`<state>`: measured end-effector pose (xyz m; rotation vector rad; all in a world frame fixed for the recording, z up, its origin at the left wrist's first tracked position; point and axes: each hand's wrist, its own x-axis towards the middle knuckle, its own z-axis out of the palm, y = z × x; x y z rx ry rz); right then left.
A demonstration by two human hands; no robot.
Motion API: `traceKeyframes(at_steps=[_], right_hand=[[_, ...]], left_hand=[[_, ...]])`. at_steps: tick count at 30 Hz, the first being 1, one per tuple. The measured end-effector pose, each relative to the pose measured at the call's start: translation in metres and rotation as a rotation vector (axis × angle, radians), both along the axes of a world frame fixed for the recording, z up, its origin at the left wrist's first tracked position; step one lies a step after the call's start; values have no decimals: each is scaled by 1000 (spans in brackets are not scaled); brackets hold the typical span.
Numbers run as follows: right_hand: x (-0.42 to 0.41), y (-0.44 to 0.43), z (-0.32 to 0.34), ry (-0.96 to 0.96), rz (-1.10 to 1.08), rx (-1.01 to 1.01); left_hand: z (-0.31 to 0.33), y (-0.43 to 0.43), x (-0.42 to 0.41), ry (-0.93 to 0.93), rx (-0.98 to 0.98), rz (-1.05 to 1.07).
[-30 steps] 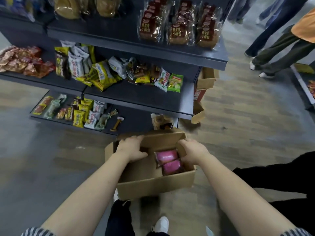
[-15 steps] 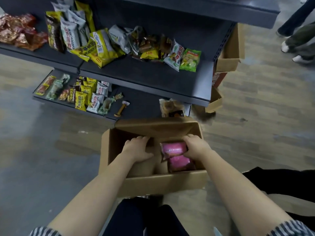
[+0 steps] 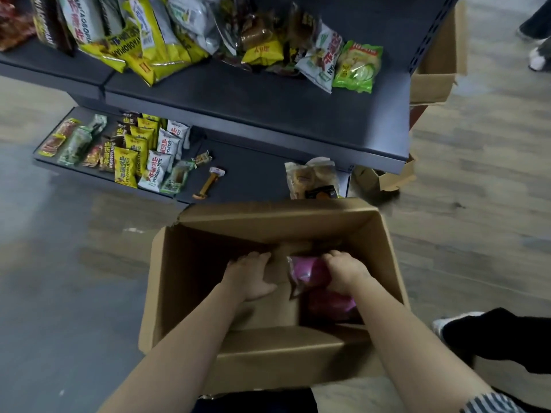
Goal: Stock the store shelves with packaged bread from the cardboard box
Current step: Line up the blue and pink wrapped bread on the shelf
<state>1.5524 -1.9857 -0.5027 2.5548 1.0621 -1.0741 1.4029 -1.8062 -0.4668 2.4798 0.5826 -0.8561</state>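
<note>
In the open brown cardboard box (image 3: 185,293), a person's right hand (image 3: 343,272) curled its fingers over a pink plastic-wrapped bread packet (image 3: 307,269), with a second pink packet (image 3: 328,305) just beneath. The left hand (image 3: 250,277) lay beside it, fingers straight on the cardboard, near the dark grey metal shelves (image 3: 268,102) of snack bags (image 3: 149,40).

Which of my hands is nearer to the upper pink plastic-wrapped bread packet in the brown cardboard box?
Right. The right hand grips the upper pink plastic-wrapped bread packet at its right end; the left hand rests apart to its left, inside the brown cardboard box.
</note>
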Motion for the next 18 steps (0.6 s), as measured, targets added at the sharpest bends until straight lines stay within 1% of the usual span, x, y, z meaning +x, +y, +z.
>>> traceKeyframes(at_steps=[4,10,13,18], right_hand=[[-3,4,-24,-25,18,-10],[-2,11,-40,-63,70,-48],[1,13,-41,-93,113,-53],[-1,9,-21,-127,125,12]], left_hand=[[-17,3,5,-2,0,4],[-30,4,9,-24,7,-6],[-33,4,8,-17,7,4],[-15,-2,4,-8,21,0]])
